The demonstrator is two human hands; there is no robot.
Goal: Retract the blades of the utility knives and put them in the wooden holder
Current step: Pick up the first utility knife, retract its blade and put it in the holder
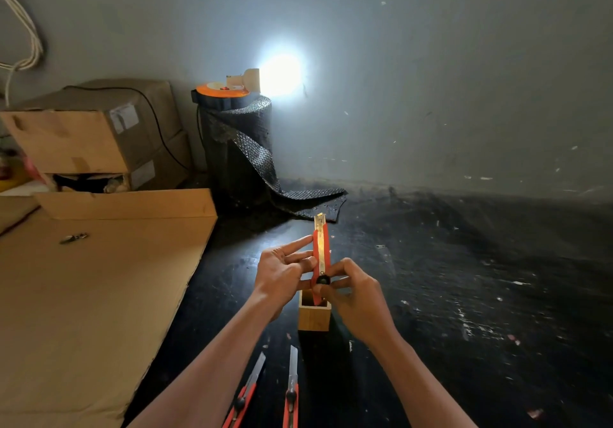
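— What's nearest you?

— Two knives on the floor (pixel 497 278), red bodies, black slider knobs, blades out and pointing away from me. The left knife (pixel 244 391) leans right; the right knife (pixel 291 391) lies nearly straight. They sit near each other, not touching.

— And just past them?

— The wooden holder (pixel 313 316), a small square open-topped box standing upright on the dark floor.

— Where's the knife you're working on?

— The held knife (pixel 322 255) is upright over the holder's opening, its lower end at the mouth. It's red with a metal track down the middle and a black knob (pixel 322 280) low down. Only a short metal tip shows at the top.

— Your hands?

— My left hand (pixel 283 270) is half open, fingers spread, thumb and fingertips bracing the knife's left edge. My right hand (pixel 356 298) is curled, thumb and forefinger pinched on the knob.

— Farther out?

— Flat cardboard (pixel 99 295) to my left, a roll of black bubble wrap (pixel 237 149) by the wall, boxes (pixel 93 129) beside it, and a lamp (pixel 280 74) glaring on top.
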